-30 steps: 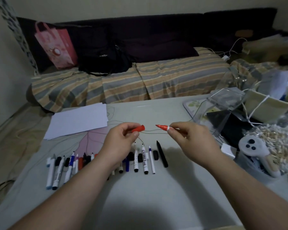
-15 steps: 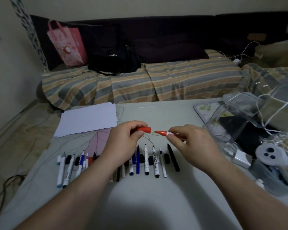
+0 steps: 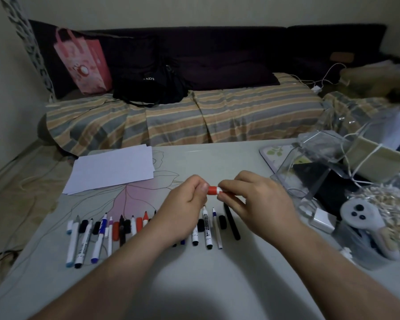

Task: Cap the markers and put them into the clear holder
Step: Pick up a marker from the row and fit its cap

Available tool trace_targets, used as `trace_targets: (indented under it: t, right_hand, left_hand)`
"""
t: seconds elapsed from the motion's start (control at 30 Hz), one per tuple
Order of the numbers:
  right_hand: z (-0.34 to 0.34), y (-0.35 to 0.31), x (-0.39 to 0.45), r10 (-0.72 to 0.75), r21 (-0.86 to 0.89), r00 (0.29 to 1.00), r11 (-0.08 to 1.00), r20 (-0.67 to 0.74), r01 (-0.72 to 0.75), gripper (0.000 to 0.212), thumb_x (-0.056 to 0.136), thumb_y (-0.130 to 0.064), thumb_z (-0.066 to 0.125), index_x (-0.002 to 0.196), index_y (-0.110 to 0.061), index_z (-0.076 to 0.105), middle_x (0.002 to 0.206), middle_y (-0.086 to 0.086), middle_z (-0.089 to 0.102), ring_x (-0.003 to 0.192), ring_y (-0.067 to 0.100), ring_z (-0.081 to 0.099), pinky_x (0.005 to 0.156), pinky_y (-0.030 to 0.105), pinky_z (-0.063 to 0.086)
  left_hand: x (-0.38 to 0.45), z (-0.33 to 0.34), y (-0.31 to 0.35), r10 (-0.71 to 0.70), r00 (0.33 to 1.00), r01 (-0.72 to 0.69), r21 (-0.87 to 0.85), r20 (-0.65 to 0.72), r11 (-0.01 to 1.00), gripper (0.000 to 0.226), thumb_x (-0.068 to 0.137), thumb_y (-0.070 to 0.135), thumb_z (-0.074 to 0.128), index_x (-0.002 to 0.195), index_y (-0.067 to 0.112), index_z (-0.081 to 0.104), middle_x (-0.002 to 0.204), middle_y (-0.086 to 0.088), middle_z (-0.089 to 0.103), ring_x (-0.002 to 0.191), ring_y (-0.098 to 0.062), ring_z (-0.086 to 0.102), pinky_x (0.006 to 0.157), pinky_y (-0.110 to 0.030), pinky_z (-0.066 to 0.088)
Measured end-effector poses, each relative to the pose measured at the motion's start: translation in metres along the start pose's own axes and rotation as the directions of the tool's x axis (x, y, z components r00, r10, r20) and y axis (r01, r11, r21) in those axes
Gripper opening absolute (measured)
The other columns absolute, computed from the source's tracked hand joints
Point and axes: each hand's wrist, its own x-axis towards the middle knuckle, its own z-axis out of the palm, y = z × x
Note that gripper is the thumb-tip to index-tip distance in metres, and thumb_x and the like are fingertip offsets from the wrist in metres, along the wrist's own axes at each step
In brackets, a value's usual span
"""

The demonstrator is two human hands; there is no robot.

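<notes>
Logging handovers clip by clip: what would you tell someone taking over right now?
Left hand pinches the red cap; right hand grips the red marker. The cap is on its tip; whether fully seated is unclear.
The uncapped markers and loose caps lie in a row on the table.
No markers show in the clear holder, at right.
Left: the other markers, then the holder.

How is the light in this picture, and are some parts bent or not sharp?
Head view: dim, soft room light; the forearms cast a broad shadow on the table. The wide lens bows the sofa and the edges. The hands, left and right, are fairly sharp; the clutter at right is blurred.
</notes>
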Motion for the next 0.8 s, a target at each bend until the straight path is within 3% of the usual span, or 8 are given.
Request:
trace_targets:
  t: [0.17, 0.27, 0.4, 0.53, 0.63, 0.7, 0.8]
  right_hand:
    - [0.001, -0.008, 0.000, 0.022, -0.046, 0.997, 0.999, -0.080, -0.025, 0.031, 0.095, -0.056, 0.050, 0.092, -0.035, 0.073, 0.076, -0.008, 0.058, 0.063, 0.014, 0.058, 0.047, 0.032, 0.044]
    - [0.003, -0.016, 0.000, 0.107, 0.019, 0.993, 0.994, -0.060, -0.106, 0.036, 0.094, -0.060, 0.045, 0.093, -0.036, 0.072, 0.076, -0.009, 0.058, 0.068, 0.011, 0.059, 0.052, 0.032, 0.046]
    - [0.005, -0.014, -0.002, 0.188, 0.060, 0.980, 0.979, 0.069, -0.193, 0.038, 0.094, -0.063, 0.037, 0.103, -0.037, 0.064, 0.089, -0.013, 0.063, 0.083, 0.009, 0.060, 0.065, 0.032, 0.047]
    - [0.002, -0.009, -0.007, 0.154, -0.070, 0.948, 0.988, 0.279, -0.140, 0.027, 0.100, -0.053, 0.039, 0.125, -0.043, 0.043, 0.102, -0.012, 0.067, 0.105, 0.019, 0.052, 0.079, 0.039, 0.038]
    - [-0.009, -0.007, -0.008, 0.101, 0.107, 0.916, 0.982, 0.389, -0.153, 0.039, 0.102, -0.039, 0.047, 0.137, -0.046, 0.032, 0.104, -0.004, 0.071, 0.102, 0.023, 0.060, 0.082, 0.042, 0.047]
    - [-0.023, 0.001, -0.006, 0.140, 0.231, 0.926, 0.945, 0.349, -0.230, 0.049, 0.103, -0.032, 0.052, 0.143, -0.050, 0.031, 0.104, -0.004, 0.072, 0.094, 0.018, 0.066, 0.083, 0.038, 0.052]
    - [-0.048, 0.027, -0.001, 0.358, 0.316, 0.928, 0.872, 0.105, -0.372, 0.055, 0.102, -0.026, 0.056, 0.144, -0.053, 0.031, 0.104, -0.007, 0.068, 0.081, 0.010, 0.067, 0.072, 0.035, 0.058]
  left_hand:
    - [0.000, 0.008, 0.009, 0.044, 0.996, -0.041, 0.040, -0.078, 0.998, 0.025, 0.108, 0.032, 0.038, 0.089, 0.023, 0.052, 0.069, 0.006, 0.054, 0.064, -0.015, 0.047, 0.060, -0.036, 0.039]
    - [0.001, 0.005, 0.014, 0.077, 0.992, -0.066, 0.102, -0.102, 0.993, 0.023, 0.107, 0.032, 0.039, 0.090, 0.025, 0.051, 0.074, 0.000, 0.060, 0.073, -0.022, 0.056, 0.066, -0.042, 0.045]
    - [0.003, 0.009, 0.008, 0.068, 0.995, -0.059, 0.117, -0.072, 0.991, 0.022, 0.106, 0.033, 0.040, 0.088, 0.028, 0.051, 0.073, 0.001, 0.058, 0.070, -0.018, 0.054, 0.066, -0.041, 0.045]
    - [0.005, 0.022, 0.005, 0.031, 0.999, -0.029, 0.110, -0.023, 0.994, 0.018, 0.104, 0.034, 0.047, 0.088, 0.030, 0.054, 0.069, 0.016, 0.061, 0.061, -0.003, 0.051, 0.056, -0.020, 0.038]
    - [0.009, 0.034, 0.007, -0.008, 0.996, -0.003, -0.128, -0.084, 0.992, 0.010, 0.102, 0.037, 0.051, 0.100, 0.028, 0.052, 0.075, 0.010, 0.069, 0.065, -0.007, 0.059, 0.063, -0.020, 0.047]
    - [0.014, 0.044, 0.007, -0.072, 0.989, 0.028, -0.319, -0.126, 0.947, 0.010, 0.104, 0.037, 0.046, 0.111, 0.029, 0.049, 0.080, 0.003, 0.072, 0.070, -0.011, 0.063, 0.069, -0.030, 0.053]
    - [0.020, 0.058, 0.001, -0.102, 0.990, 0.077, -0.239, -0.095, 0.968, 0.011, 0.104, 0.033, 0.046, 0.114, 0.034, 0.050, 0.091, 0.005, 0.071, 0.075, -0.009, 0.062, 0.069, -0.022, 0.052]
